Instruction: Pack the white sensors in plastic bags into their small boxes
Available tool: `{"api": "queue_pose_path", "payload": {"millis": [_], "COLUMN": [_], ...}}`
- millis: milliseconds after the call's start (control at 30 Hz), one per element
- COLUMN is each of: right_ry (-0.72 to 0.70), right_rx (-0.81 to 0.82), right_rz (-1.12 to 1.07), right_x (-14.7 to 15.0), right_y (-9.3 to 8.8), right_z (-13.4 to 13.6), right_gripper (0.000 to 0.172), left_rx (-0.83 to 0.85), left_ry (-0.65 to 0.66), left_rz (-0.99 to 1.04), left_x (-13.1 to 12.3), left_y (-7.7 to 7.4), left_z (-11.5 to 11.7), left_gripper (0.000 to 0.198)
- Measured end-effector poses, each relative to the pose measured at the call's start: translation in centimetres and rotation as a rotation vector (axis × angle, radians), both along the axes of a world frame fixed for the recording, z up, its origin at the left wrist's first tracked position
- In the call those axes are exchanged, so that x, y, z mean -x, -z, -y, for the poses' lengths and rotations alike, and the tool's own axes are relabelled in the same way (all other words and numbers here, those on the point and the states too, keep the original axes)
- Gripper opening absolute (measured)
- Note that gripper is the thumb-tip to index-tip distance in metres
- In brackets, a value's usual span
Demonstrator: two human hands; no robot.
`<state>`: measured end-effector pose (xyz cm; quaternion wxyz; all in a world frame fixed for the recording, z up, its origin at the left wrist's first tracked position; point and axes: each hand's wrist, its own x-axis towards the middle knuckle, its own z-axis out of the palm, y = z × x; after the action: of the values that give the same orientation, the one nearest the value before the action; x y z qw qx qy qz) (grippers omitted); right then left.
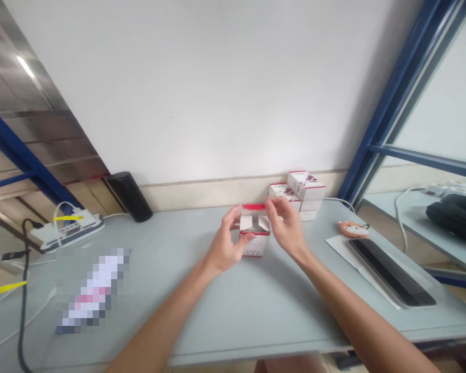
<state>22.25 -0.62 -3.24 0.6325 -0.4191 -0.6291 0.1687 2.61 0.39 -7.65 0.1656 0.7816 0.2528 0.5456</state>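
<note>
A small white carton with red edges [255, 246] stands upright on the desk in front of me, its top flaps raised. My left hand [227, 241] grips its left side, with the thumb across the front near the top edge. At the carton's upper right, the fingers of my right hand [285, 223] pinch the raised red-edged lid flap. Part of the carton's inside shows between the flaps; what lies deeper in it I cannot make out. Just behind my right hand are several similar white-and-red cartons [309, 192], stacked against the wall.
To the right, a dark tablet-like device [390, 272] lies on a white sheet beside an orange animal-shaped item [353, 229]. A black cylinder [129, 197] and a power strip [73, 230] with cables stand at the left. A pixelated object [95, 290] lies at the left front.
</note>
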Motion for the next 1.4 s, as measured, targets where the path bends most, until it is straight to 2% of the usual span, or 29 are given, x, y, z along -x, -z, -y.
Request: {"api": "queue_pose_path", "payload": {"millis": [67,133,200,400,533,667,867,1000,1100,1233,1267,1333,1400], "right_ry": [0.184,0.392,0.505,0.596,0.635,0.647,0.573,0.513,0.437,0.235,0.167,0.0,-0.152], "right_rx": [0.001,-0.021,-0.04,0.069,0.123,0.121,0.137,0.135,0.097,-0.085,-0.143,-0.259,-0.316], "right_rz": [0.086,0.27,0.485,0.771,0.879,0.978,1.105,1.007,0.82,0.433,0.394,0.41,0.521], "right_x": [-1.0,-2.4,-3.7,-5.0,-4.6,-4.9,-5.2,-4.9,-4.8,-3.9,-3.5,-2.2,-0.8], "right_y": [0.1,0.5,1.2,2.8,2.8,2.2,1.4,1.8,1.7,-0.2,-0.9,-2.2,-3.1], "right_z": [-0.7,-1.6,-2.4,-4.3,-5.1,-6.0,-7.0,-6.9,-6.3,-3.6,-2.6,-0.6,0.9], "right_gripper": [0.03,0.031,0.034,0.05,0.051,0.046,0.037,0.037,0.036,0.031,0.03,0.026,0.03], "left_rx": [-0.067,-0.071,-0.052,-0.175,-0.075,0.012,0.206,0.25,0.261,0.282,0.283,0.275,0.264], "left_ry": [0.006,-0.013,-0.044,-0.094,-0.114,-0.118,-0.056,-0.056,-0.054,-0.053,-0.055,-0.055,-0.05], "left_rz": [-0.068,-0.132,-0.151,-0.163,-0.256,-0.183,-0.013,0.052,0.073,0.086,0.089,0.095,0.1], "left_x": [0.3,0.7,1.2,1.5,1.5,1.8,1.7,1.5,1.4,1.3,1.3,1.2,1.2], "left_y": [-0.4,-0.7,-0.9,-1.1,-2.0,-2.1,-1.1,-1.1,-1.4,-1.5,-1.5,-1.5,-1.4], "left_z": [0.1,0.0,-0.2,-0.4,0.1,0.0,-0.4,-0.4,-0.3,-0.4,-0.4,-0.4,-0.3], "left_gripper": [0.062,0.052,0.047,0.034,0.026,0.031,0.046,0.045,0.044,0.044,0.044,0.043,0.043]}}
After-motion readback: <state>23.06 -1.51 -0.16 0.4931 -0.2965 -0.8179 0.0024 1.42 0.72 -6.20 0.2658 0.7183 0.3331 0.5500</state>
